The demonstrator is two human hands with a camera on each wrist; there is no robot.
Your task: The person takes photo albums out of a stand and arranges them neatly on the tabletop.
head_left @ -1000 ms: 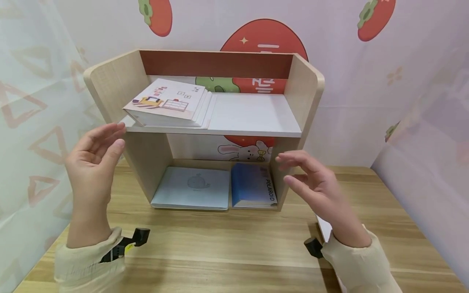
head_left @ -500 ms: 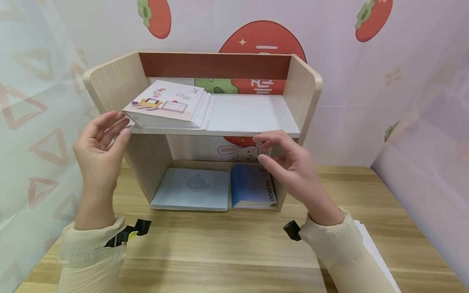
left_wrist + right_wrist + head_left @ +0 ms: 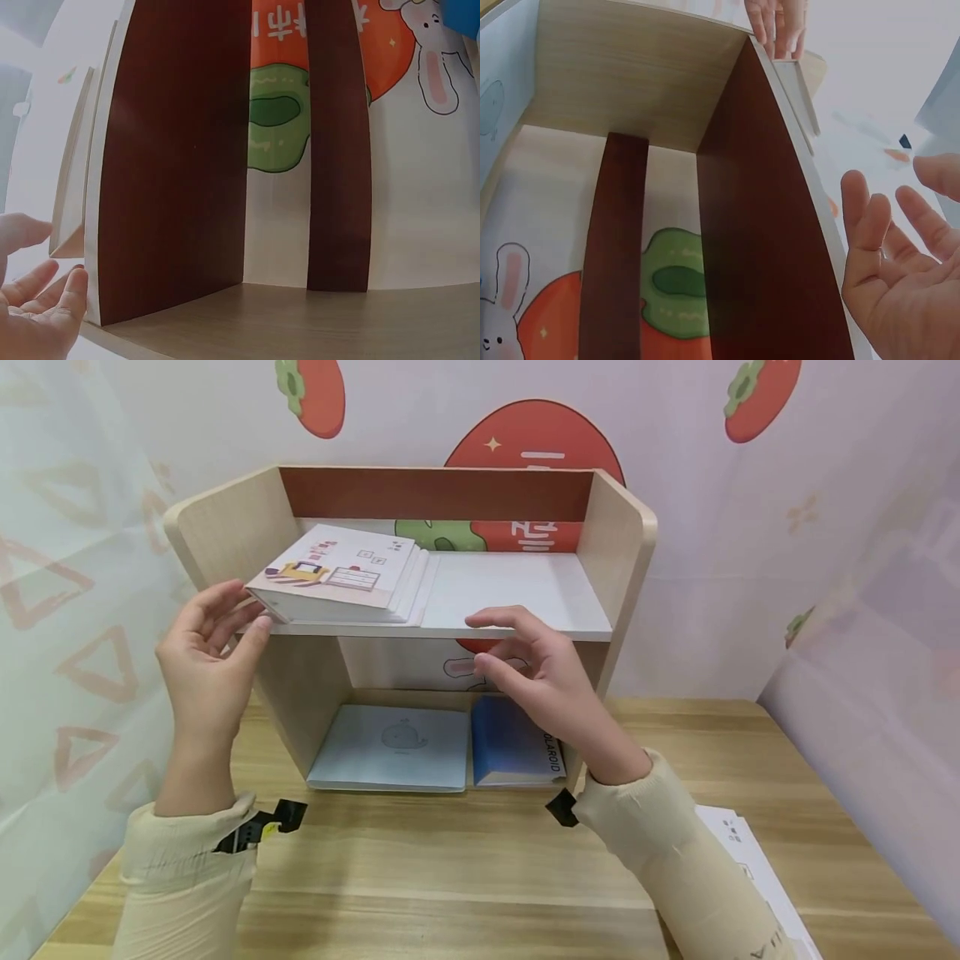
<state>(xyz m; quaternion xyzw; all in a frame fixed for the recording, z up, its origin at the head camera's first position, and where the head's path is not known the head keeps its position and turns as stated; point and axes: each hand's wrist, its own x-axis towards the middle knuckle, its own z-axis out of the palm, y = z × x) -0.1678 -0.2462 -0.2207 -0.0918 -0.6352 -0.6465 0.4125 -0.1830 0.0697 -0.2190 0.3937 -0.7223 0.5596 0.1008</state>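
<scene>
White book (image 3: 333, 567) with reddish lettering and a yellow-and-purple drawing sits on the white shelf (image 3: 517, 589), upper left of the frame, layers stepped along its right edge. Left hand (image 3: 208, 647) relaxed at its corner, can't tell if touching; right hand (image 3: 546, 677) loosely curved, nothing in it, mid-frame.

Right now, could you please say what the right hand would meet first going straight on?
The right hand would probably meet the cartoon-topped book stack on the upper shelf, though depth is unclear.

Right of the album (image 3: 337, 568), the upper shelf (image 3: 517, 589) offers passing room; left of it, a side panel (image 3: 236, 522) blocks.
</scene>
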